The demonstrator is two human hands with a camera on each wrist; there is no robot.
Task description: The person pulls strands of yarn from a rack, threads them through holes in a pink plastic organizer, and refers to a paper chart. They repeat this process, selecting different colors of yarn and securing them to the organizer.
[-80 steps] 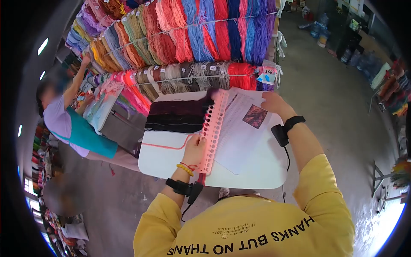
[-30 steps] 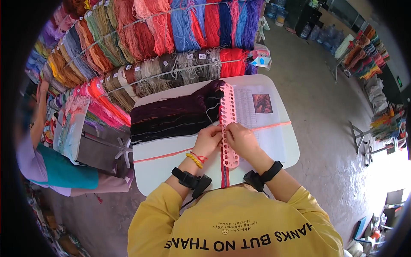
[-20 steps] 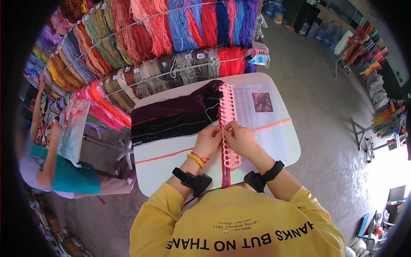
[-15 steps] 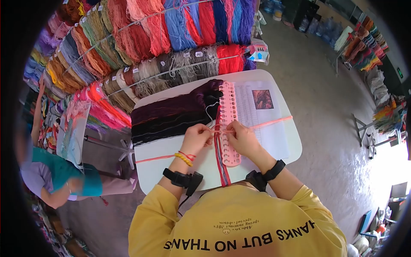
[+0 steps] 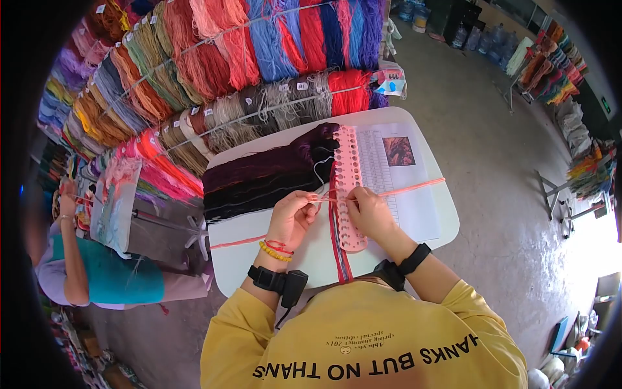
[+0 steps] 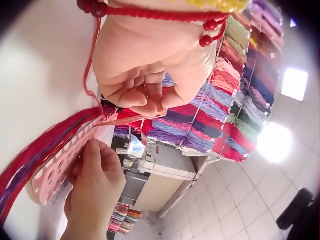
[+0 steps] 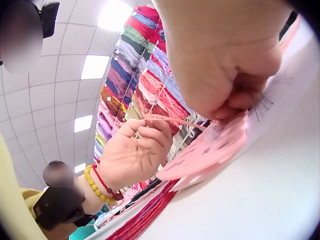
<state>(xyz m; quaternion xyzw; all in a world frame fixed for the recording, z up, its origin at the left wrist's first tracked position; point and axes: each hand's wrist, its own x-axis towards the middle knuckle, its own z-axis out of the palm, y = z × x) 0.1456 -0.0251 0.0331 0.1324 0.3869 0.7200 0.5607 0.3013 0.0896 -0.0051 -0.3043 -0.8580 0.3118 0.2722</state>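
My left hand (image 5: 290, 220) pinches a salmon-pink strand of thread (image 6: 131, 120) between thumb and fingertips, left of a pink perforated thread card (image 5: 353, 241). The strand stretches taut from those fingertips to the card. My right hand (image 5: 371, 214) grips the card around its middle holes, fingers curled; its fingertips are partly hidden in the head view. Red and purple threads (image 5: 339, 256) hang from the card's left edge toward my body. Further up, dark purple and black skeins (image 5: 259, 175) hang from the same edge and lie across the tabletop.
A printed sheet (image 5: 424, 211) with a small picture lies right of the card on the white table (image 5: 285, 269). Racks of coloured yarn skeins (image 5: 227, 52) stand beyond the table. At left a person in a teal apron (image 5: 133, 269) works at another small table (image 5: 115, 211).
My right hand has come from the paper to the card. My left hand has drawn leftward from the card with the salmon strand, its palm turning up. The salmon strand now crosses the paper.
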